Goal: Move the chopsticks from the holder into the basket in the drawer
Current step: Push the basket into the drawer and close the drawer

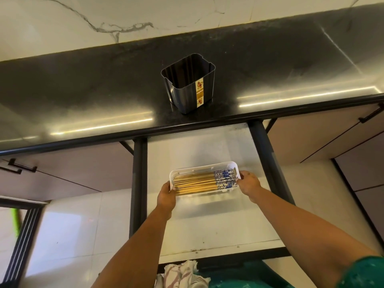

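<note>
A white plastic basket (202,165) sits in the open drawer (207,146), which has a white floor and dark side rails. Several wooden chopsticks (197,182) with blue-and-white patterned ends lie flat inside it, ends pointing right. My left hand (166,197) grips the basket's left end. At the basket's right end my right hand (249,182) holds on. The dark ribbed holder (188,88) with a yellow label stands upright on the black countertop above the drawer. Nothing shows inside the holder.
The black countertop (83,90) has a rounded front edge overhanging the drawer. Closed cabinet fronts with black handles (18,166) flank the drawer. Marble-look wall tiles run behind. A cloth (182,274) hangs at the drawer's near edge.
</note>
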